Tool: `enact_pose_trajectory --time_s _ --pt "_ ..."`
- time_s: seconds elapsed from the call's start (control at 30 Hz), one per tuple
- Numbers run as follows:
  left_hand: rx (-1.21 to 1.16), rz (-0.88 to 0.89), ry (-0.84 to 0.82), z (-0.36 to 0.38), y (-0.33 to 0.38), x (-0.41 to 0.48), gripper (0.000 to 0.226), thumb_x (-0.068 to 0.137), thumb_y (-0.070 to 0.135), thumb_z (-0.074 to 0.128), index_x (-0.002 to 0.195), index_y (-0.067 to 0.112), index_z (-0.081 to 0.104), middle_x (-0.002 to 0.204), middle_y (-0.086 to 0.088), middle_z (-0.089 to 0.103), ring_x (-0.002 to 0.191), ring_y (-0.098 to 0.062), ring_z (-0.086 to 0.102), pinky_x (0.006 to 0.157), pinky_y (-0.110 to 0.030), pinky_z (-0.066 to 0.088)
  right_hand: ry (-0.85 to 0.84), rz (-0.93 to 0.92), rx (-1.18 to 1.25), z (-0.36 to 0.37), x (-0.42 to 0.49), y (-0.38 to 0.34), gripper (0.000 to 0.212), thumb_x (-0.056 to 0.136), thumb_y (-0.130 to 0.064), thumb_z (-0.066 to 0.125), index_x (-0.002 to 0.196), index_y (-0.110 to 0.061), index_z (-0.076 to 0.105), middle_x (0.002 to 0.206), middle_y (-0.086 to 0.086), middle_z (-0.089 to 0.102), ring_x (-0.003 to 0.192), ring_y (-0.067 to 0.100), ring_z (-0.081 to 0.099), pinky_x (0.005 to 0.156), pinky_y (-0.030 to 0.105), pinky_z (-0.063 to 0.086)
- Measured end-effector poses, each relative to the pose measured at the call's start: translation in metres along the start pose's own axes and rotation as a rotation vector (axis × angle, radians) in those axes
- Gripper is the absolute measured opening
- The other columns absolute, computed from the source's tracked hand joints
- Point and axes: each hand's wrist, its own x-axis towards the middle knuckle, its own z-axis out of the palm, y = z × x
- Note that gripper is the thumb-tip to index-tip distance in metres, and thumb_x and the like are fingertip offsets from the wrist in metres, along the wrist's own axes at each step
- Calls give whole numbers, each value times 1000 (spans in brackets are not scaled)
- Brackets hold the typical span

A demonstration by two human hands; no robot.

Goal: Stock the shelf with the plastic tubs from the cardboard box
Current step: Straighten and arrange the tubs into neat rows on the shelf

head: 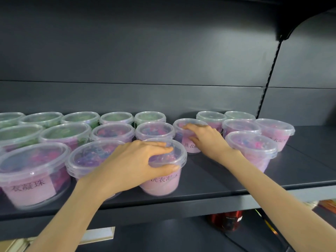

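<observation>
Several clear plastic tubs with lids and pink labels stand in rows on the dark grey shelf (227,180). My left hand (134,164) grips the front tub (163,182) near the shelf's front edge, fingers over its lid and thumb on its side. My right hand (205,138) reaches further back and holds the tub in the middle row (185,124), fingers on its lid and wall. Both tubs rest upright on the shelf. The cardboard box is not in view.
More tubs fill the left part of the shelf (34,170) and a group stands at the right (254,148). Bare shelf surface lies at the front centre and far right. A red item (225,220) sits on the level below.
</observation>
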Motion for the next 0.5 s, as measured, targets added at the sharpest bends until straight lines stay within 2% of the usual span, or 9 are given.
enact_pose_trajectory --time_s 0.2,0.3,0.37,0.4,0.47,0.5 --pt "30 3 13 0 -1 0 81 52 88 19 124 59 42 128 44 40 120 6 42 78 -13 29 -4 3 56 -5 -5 4 46 91 -11 51 134 -28 46 137 -2 50 117 26 52 91 38 46" --pt "10 0 30 -1 1 -1 72 53 86 22 117 60 42 123 44 41 109 6 45 66 -10 36 -29 -10 75 0 -7 9 49 90 -13 53 134 -31 44 137 -3 49 119 26 51 93 42 46" --pt "-8 10 29 -1 3 -2 68 54 85 23 115 60 36 123 42 38 104 5 46 67 -3 32 -107 -19 138 -1 -8 12 51 88 -17 58 134 -33 42 139 -4 47 125 22 46 99 42 42" --pt "-5 7 25 -1 3 -2 68 54 86 23 115 62 38 123 42 43 106 5 47 66 -4 33 -119 -23 201 -6 -10 12 50 87 -20 60 133 -32 44 140 -5 45 128 19 43 103 41 39" --pt "12 0 16 -2 3 -3 72 55 89 24 119 63 42 121 47 43 113 4 45 67 -11 31 -10 10 322 -27 -17 13 43 88 -25 61 130 -26 50 141 -2 45 130 15 40 109 33 33" --pt "23 -1 3 -1 3 -3 75 55 90 23 122 61 42 115 54 37 116 5 43 69 -12 30 101 43 350 -42 -23 16 39 89 -26 60 128 -22 53 139 -2 47 129 12 41 108 23 30"
